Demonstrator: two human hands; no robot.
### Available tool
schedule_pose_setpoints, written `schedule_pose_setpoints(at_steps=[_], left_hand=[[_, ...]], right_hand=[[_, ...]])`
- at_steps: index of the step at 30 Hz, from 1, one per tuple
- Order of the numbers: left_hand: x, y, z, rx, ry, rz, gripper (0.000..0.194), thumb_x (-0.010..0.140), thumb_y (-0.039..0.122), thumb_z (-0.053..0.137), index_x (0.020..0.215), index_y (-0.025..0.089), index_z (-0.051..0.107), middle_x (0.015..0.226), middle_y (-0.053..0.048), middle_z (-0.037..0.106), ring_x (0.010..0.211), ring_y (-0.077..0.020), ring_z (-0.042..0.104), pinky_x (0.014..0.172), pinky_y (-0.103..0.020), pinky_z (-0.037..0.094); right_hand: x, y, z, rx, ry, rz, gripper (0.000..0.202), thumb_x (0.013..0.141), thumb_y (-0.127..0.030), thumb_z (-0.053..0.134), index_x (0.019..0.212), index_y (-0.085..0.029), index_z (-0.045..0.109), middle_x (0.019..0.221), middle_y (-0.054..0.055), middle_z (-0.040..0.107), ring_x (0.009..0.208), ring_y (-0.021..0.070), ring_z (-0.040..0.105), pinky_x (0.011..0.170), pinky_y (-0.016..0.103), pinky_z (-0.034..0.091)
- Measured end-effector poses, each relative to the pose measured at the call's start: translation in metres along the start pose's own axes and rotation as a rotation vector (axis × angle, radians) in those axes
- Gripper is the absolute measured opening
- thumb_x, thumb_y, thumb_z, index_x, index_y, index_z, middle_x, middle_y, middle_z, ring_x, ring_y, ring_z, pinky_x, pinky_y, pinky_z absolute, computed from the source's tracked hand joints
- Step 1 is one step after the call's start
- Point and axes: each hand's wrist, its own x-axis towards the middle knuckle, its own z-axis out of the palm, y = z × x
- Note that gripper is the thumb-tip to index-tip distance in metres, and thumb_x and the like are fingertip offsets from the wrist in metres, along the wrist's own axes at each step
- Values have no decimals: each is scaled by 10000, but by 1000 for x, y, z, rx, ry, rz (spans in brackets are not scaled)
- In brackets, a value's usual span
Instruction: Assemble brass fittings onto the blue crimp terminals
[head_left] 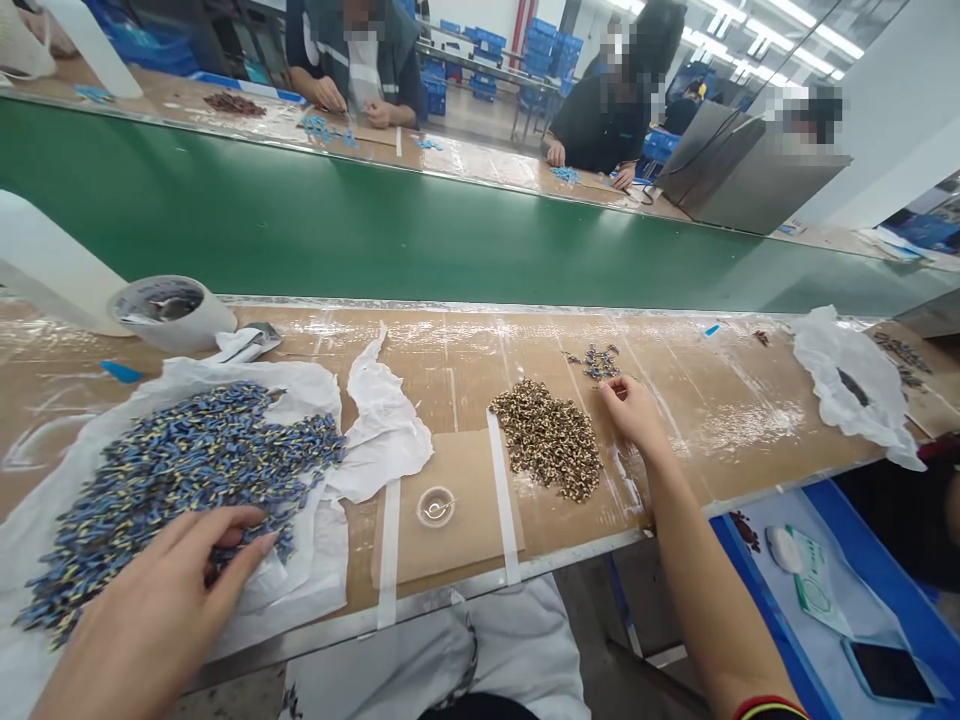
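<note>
My left hand (172, 590) rests over the near edge of a large pile of small blue-and-yellow parts (202, 470) on white paper. Its thumb and forefinger are curved, with a small gap between their tips and no part visible there. My right hand (630, 405) is closed in a pinch beside a small heap of dark blue parts (600, 360); whatever lies between its fingertips is too small to make out. Just left of that hand is a pile of brass-and-black parts (547, 435). Between my hands, a small round clear piece with a wire loop (436, 508) sits on a taped cardboard pad (465, 550).
A tape roll (165, 315) and a white container (52, 260) stand at left. Crumpled white paper (386, 420) lies mid-table, more paper (847, 380) at right. A blue tray (840, 600) below right holds a phone (889, 670). Beyond the green belt (412, 235), co-workers sit.
</note>
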Motion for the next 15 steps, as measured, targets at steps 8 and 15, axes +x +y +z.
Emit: schedule_pose_setpoints(at_steps=[8, 15], left_hand=[[6, 17, -5, 138, -194, -39, 239, 861, 425, 443, 822, 232, 577, 826, -23, 655, 769, -238, 611, 660, -307, 406], [7, 37, -21, 46, -142, -25, 196, 868, 394, 492, 859, 214, 569, 859, -13, 602, 777, -193, 570, 735, -288, 414]], right_hand=[[-34, 15, -11, 61, 32, -59, 363, 854, -505, 542, 964, -162, 586, 892, 85, 650, 774, 202, 599, 757, 351, 479], [-67, 17, -17, 69, -10, -43, 339, 869, -497, 567, 949, -173, 623, 847, 62, 664, 768, 200, 614, 750, 343, 478]])
